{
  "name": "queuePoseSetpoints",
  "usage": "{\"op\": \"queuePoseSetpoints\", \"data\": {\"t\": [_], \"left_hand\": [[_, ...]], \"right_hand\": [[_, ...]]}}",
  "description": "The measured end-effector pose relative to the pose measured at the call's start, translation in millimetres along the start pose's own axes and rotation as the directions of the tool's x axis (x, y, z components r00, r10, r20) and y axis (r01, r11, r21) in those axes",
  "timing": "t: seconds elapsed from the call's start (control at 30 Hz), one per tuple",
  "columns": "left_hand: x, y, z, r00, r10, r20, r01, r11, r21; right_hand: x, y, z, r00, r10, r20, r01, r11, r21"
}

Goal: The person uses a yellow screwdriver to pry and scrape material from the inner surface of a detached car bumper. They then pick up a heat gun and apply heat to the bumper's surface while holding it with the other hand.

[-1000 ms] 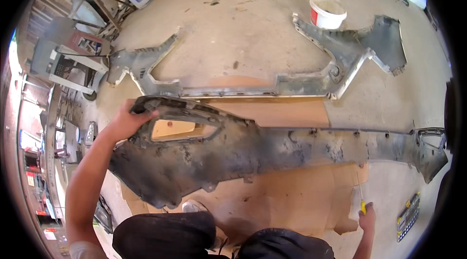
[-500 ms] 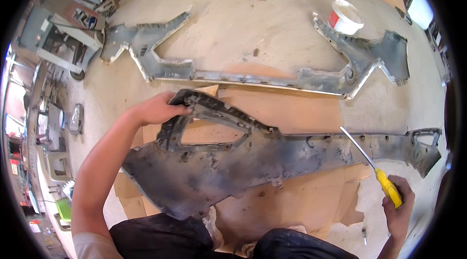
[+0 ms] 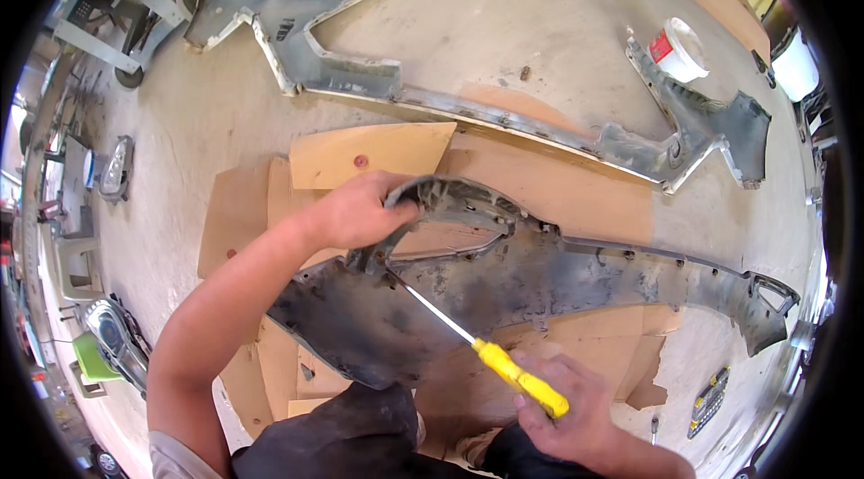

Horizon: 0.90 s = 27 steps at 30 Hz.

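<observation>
A long, scuffed grey-black car body panel [image 3: 459, 294] with a rounded-triangular opening at its left part lies in front of my knees, partly over cardboard. My left hand [image 3: 360, 209] is closed around the curved upper frame of that opening, its thumb over the edge. In my right hand [image 3: 580, 407] is a screwdriver [image 3: 520, 377] with a yellow handle and a long metal shaft. The shaft slants up to the left, and its tip meets the panel at the lower left corner of the opening, just below my left hand.
Beyond the cardboard [image 3: 576, 195] stretches a second grey panel [image 3: 355, 69] with white edges. A white bucket [image 3: 688, 56] stands behind its right end. Headlights [image 3: 117, 168] and a wheeled metal cart [image 3: 135, 29] are on the left. A tool set [image 3: 709, 402] lies at lower right.
My right hand has brought the screwdriver leftward from the far right to the panel's opening. My left hand keeps its grip on the frame, which now leans differently. The view has shifted.
</observation>
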<state>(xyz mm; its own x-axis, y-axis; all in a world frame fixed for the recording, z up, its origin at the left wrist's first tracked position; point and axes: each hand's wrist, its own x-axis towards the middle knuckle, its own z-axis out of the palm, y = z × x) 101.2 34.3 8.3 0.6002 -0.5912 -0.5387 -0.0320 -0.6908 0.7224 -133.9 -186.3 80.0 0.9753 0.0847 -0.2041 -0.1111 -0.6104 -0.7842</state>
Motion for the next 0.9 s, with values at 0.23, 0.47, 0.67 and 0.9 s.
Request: {"op": "queuePoseSetpoints", "data": {"t": [0.23,0.47,0.67,0.9], "left_hand": [[-13,-32,6,0.935,0.176,0.308,-0.153,0.983,-0.098],[-16,-72,26,0.971,0.163,0.174,-0.101,0.942,-0.319],[-4,-63,27,0.992,0.119,0.028,-0.090,0.865,-0.494],[-3,-70,37,0.995,0.072,0.066,-0.006,0.724,-0.690]], "right_hand": [[-35,-12,46,0.962,0.271,0.046,-0.275,0.950,0.150],[-31,18,48,0.946,0.202,0.253,-0.240,0.962,0.130],[-41,68,17,0.807,0.585,-0.084,-0.530,0.778,0.337],[-31,99,49,0.839,0.420,-0.345,-0.398,0.907,0.136]]}}
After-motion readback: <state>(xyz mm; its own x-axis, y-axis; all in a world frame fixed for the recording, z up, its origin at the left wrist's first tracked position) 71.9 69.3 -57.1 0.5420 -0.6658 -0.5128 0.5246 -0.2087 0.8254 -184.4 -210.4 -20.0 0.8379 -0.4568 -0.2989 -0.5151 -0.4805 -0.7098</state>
